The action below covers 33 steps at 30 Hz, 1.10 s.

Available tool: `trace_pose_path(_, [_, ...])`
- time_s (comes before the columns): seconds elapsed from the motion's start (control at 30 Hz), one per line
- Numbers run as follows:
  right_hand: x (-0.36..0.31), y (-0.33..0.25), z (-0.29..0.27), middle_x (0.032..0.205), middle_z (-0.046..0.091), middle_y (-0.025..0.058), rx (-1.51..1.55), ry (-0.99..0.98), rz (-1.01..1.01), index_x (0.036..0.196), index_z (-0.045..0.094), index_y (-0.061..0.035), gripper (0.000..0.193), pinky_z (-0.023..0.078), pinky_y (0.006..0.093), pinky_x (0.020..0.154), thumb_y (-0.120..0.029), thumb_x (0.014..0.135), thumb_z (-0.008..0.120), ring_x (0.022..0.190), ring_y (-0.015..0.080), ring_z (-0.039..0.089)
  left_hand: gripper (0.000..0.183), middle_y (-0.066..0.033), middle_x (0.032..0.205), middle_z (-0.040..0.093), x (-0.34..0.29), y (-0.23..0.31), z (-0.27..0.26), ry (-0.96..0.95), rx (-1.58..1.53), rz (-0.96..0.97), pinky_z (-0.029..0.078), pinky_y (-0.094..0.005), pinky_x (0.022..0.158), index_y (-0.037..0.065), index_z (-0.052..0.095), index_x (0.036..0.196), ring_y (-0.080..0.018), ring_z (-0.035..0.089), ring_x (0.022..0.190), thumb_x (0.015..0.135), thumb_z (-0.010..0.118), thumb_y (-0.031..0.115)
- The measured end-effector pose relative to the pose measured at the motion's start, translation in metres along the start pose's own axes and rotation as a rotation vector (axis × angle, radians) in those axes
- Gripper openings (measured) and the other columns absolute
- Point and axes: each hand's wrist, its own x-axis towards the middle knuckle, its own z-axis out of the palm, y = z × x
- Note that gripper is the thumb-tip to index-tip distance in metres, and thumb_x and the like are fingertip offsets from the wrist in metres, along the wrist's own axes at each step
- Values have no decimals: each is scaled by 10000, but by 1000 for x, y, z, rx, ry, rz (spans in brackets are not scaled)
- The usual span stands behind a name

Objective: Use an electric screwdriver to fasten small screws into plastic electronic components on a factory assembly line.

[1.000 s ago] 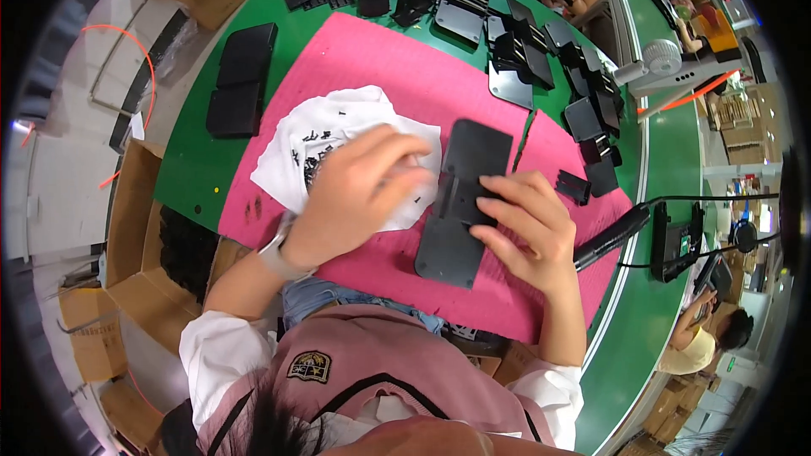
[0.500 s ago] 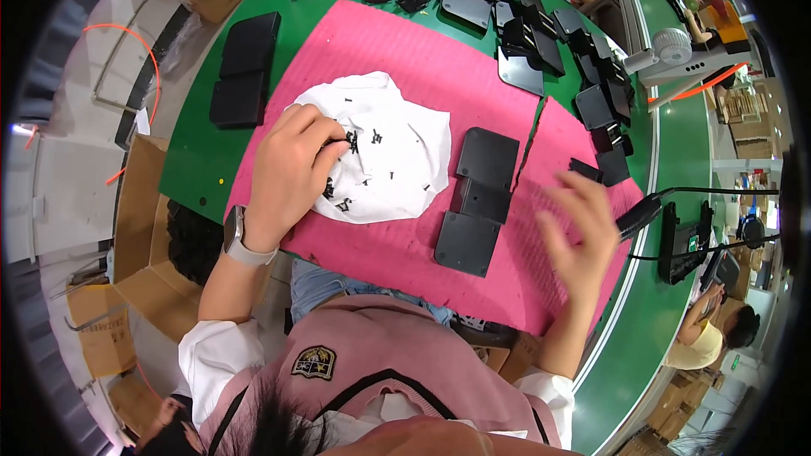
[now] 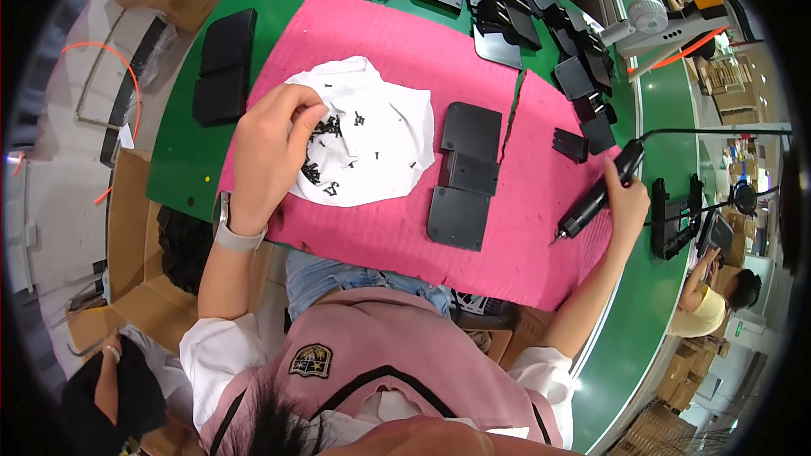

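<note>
My right hand point(image 3: 627, 203) is wrapped round a black electric screwdriver point(image 3: 583, 209), whose thin bit points down toward the pink sheet point(image 3: 380, 241). Over the left part of a white cloth point(image 3: 384, 152), my left hand point(image 3: 274, 148) is closed, with thumb and forefinger pinched together. Anything between those fingertips is too small to make out. Small black screws point(image 3: 328, 127) lie in clusters beside and below the fingers, with a few scattered singly across the cloth. Right of the cloth, a black plastic part with a stepped middle point(image 3: 467, 176) rests on the pink sheet.
Two dark flat parts point(image 3: 225, 67) lie on the green table point(image 3: 182, 156) at the left. Black parts point(image 3: 507, 21) are heaped along the far and right edges. A small black piece point(image 3: 570, 145) lies near the screwdriver. An open carton point(image 3: 135, 236) stands at the left; co-workers sit nearby.
My right hand has taken hold of the screwdriver and brought its bit over the pink sheet. My left hand has lifted slightly from the screws, still pinched. The whole view has shifted a little.
</note>
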Motion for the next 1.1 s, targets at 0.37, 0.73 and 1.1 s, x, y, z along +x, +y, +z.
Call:
trace_pose_path(0.37, [-26, -67, -27, 778, 555, 180, 1819, -651, -450, 1252, 428, 37, 559, 464, 375, 661, -256, 783, 509, 682, 280, 543, 109, -34, 789, 607, 10, 34, 31, -475, -981, -416, 451, -207, 638, -3, 595, 917, -79, 556, 677, 883, 604, 100])
trace_pose_path(0.73, [-57, -148, -78, 755, 470, 20, 1966, -762, -1245, 1361, 314, -43, 705, 409, 335, 669, -525, 885, 508, 558, 141, 484, 126, -57, 796, 614, 12, 68, 72, -600, -1271, -411, 480, -211, 641, 4, 590, 913, -88, 585, 681, 864, 646, 106])
trace_pose_path(1.1, [-55, -149, -48, 727, 475, 25, 2125, -733, -1185, 1232, 422, -89, 552, 416, 339, 644, -518, 890, 490, 529, 147, 488, 126, -54, 824, 620, 7, 62, 72, -545, -1201, -398, 495, -205, 644, -15, 593, 887, -77, 588, 713, 797, 681, -15])
